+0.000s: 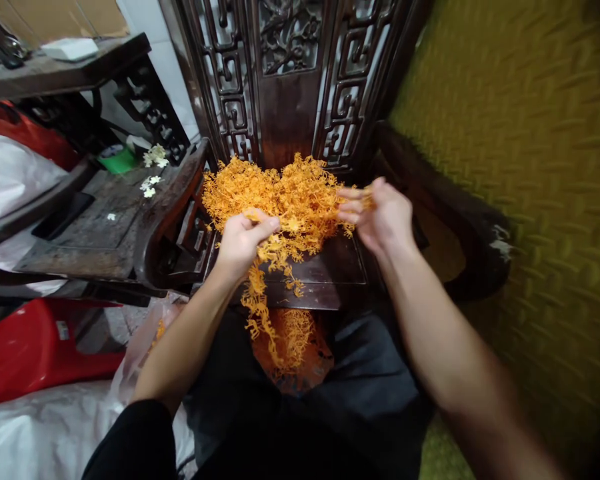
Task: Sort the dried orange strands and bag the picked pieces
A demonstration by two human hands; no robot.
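Observation:
A heap of orange, branching plastic-like pieces (300,193) lies on the dark wooden chair seat (330,270). At the heap's front left, my left hand (245,243) is closed, thumb against fingers, on an orange strand (257,300) that hangs over the seat's front edge. To the right of the heap is my right hand (385,213), slightly blurred, its thumb and index finger pinched on a small orange piece and its other fingers stretched toward the heap. More orange pieces (297,333) lie in an orange bag between the knees, below the seat.
The carved chair back (290,107) rises behind the heap. On the left a wooden side seat (90,233) holds a green tape roll (117,160) and pale flower pieces (151,185). A red plastic stool (40,347) and white sacks (45,433) lie lower left. A yellow-green textured surface (530,133) fills the right.

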